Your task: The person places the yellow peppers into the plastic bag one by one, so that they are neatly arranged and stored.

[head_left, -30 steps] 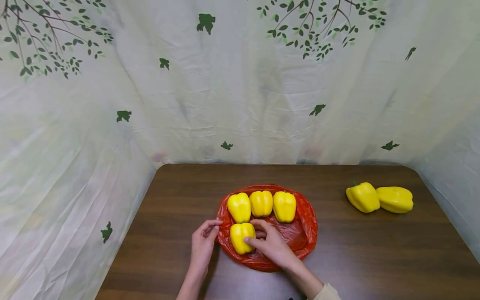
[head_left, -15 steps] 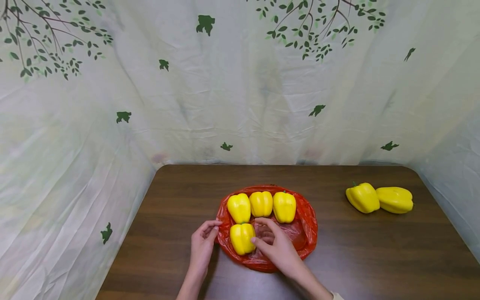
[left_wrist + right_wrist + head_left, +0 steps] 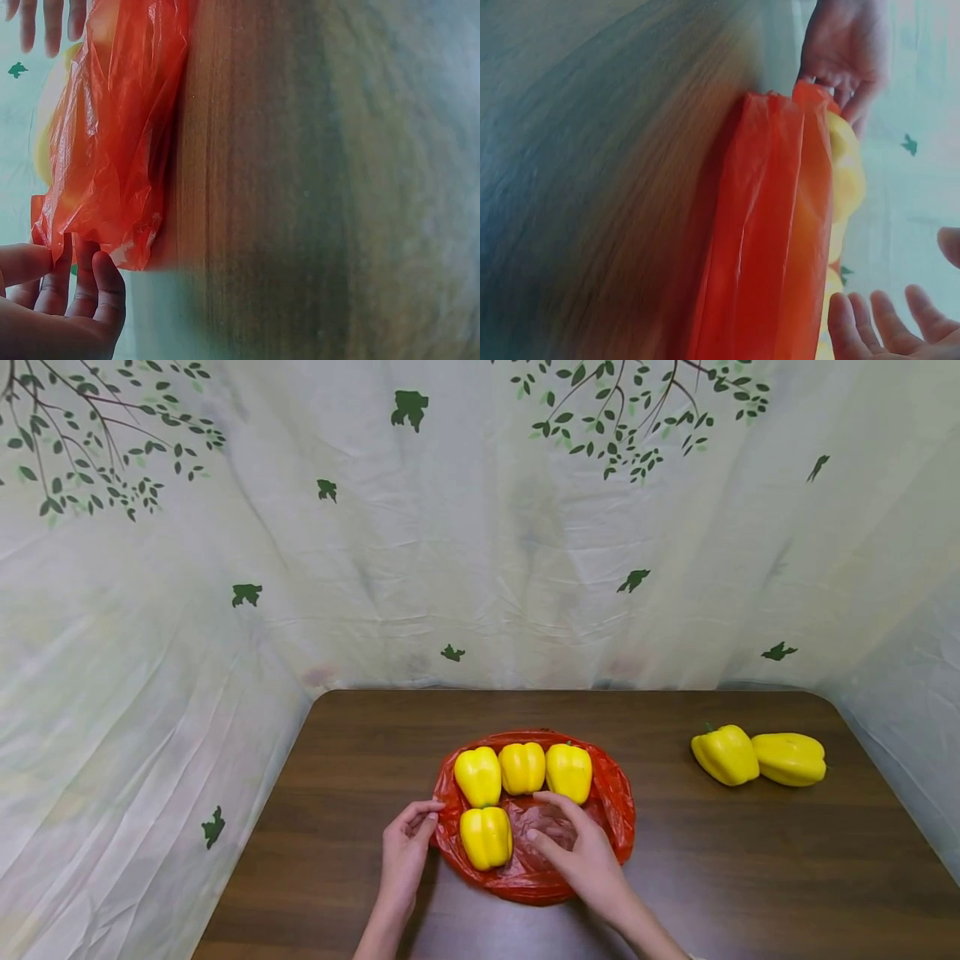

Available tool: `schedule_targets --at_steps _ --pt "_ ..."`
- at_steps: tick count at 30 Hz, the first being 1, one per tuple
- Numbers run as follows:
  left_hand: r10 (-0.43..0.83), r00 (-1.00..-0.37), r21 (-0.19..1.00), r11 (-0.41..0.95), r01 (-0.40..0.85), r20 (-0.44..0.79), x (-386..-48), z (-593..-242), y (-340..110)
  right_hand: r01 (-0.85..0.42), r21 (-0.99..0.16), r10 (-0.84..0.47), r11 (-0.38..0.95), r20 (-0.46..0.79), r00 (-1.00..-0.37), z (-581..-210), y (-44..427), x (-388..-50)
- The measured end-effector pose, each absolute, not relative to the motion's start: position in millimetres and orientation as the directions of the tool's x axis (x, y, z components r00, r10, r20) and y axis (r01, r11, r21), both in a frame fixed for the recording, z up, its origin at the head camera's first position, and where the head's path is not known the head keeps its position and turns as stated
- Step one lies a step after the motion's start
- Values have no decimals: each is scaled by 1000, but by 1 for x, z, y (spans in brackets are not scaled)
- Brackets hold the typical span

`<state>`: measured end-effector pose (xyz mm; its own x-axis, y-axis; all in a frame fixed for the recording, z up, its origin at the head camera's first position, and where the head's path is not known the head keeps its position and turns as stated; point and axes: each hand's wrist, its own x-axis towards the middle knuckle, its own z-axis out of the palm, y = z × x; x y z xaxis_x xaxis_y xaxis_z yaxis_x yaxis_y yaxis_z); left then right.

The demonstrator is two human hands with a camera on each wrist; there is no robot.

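Note:
A red plastic bag lies spread open on the table, its edge standing up like a low wall. Inside it, three yellow bell peppers form a back row, the middle one between two others. A fourth yellow bell pepper sits at the front left of the bag. My left hand pinches the bag's left rim between thumb and fingers, as the left wrist view also shows. Over the bag's front right part is my right hand, fingers spread and holding nothing, apart from the front pepper.
Two more yellow bell peppers, one with a green stem and one on its side, touch each other on the right of the brown wooden table. A pale curtain with leaf prints hangs behind the table.
My right hand has let go of the front-left pepper and moved right, away from it. The pepper stays in the bag. My left hand keeps its pinch on the rim.

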<state>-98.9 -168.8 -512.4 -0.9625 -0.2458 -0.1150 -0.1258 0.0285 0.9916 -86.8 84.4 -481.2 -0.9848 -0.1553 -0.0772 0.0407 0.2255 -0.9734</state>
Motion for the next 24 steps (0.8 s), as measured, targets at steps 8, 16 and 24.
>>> schedule_targets --at_steps 8,16,24 --pt "-244 -963 992 24 -120 -111 -99 -513 -169 95 -963 -78 252 -118 -990 -476 98 -83" --pt "-247 -962 991 34 -129 -117 -99 -512 -168 69 -952 -61 299 -91 -994 -474 115 -80" --pt "-245 -963 992 40 -122 -108 -99 -512 -168 46 -947 -40 317 -62 -997 -472 134 -80"
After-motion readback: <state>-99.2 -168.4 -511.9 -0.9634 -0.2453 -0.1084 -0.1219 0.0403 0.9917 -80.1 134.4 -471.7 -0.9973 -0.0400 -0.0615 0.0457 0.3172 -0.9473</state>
